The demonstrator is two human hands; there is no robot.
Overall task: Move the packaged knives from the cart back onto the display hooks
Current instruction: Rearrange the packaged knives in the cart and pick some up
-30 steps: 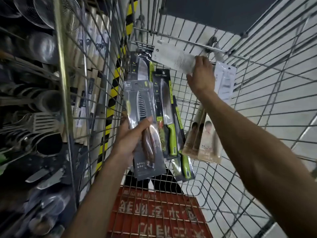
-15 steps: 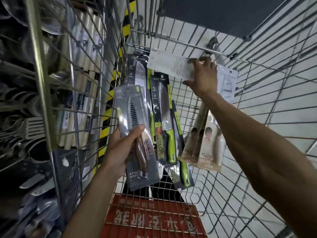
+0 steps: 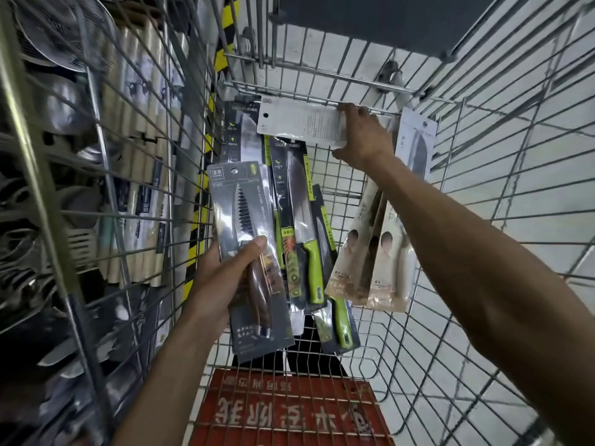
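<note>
Head camera, looking down into a wire shopping cart [image 3: 483,194]: a person's left hand [image 3: 222,278] grips a grey-carded packaged knife [image 3: 244,220] with a brown wooden handle. The thumb presses across the front of the pack and the other fingers curl behind it, holding it upright close to the cart's left wall. The right hand [image 3: 365,136], arm stretched toward the far end of the basket, clasps one end of a white package [image 3: 299,123] turned sideways with its printed back to the camera. Its fingers [image 3: 352,109] hook over the pack's top edge and the thumb sits beneath, just under a horizontal cart bar; what the pack contains cannot be told from this side.

Between the two hands, more packs lean against the cart's far wall. They include dark cards holding green-handled knives [image 3: 301,239] and beige packs [image 3: 383,265] printed with a portrait, below the right forearm. A white-carded knife [image 3: 418,149] is partly hidden behind the right hand.

A red sign [image 3: 289,410] with white characters shows through the cart's wire floor. Beyond the left wall stand a yellow-and-black striped post [image 3: 206,149], rows of pale boxed goods [image 3: 141,149] and metal kitchen utensils [image 3: 42,175] on store shelving.
</note>
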